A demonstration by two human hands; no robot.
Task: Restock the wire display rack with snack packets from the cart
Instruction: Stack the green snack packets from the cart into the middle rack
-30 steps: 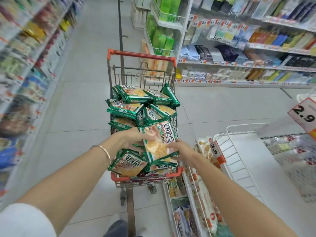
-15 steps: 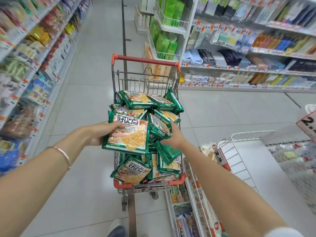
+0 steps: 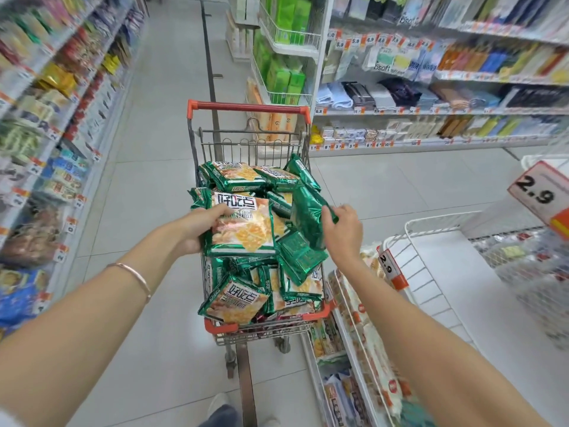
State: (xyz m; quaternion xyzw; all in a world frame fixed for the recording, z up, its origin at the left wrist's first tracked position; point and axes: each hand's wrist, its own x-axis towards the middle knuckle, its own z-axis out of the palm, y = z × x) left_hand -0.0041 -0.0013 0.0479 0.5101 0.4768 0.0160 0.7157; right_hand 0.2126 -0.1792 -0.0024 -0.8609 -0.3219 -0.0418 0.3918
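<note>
While the cart (image 3: 220,328) is heaped to its rim with green snack packets (image 3: 234,300), the left hand (image 3: 197,229) grips one face-up packet (image 3: 243,229) above the pile and the right hand (image 3: 341,229) pinches a second packet (image 3: 308,217) by its edge. None shows in the wire display rack (image 3: 431,225) just beside the cart's right side, so restocking looks barely begun.

We see bright, even overhead store light, soft shadows, and shelves (image 3: 46,118) blurred and bowed at the edges.
</note>
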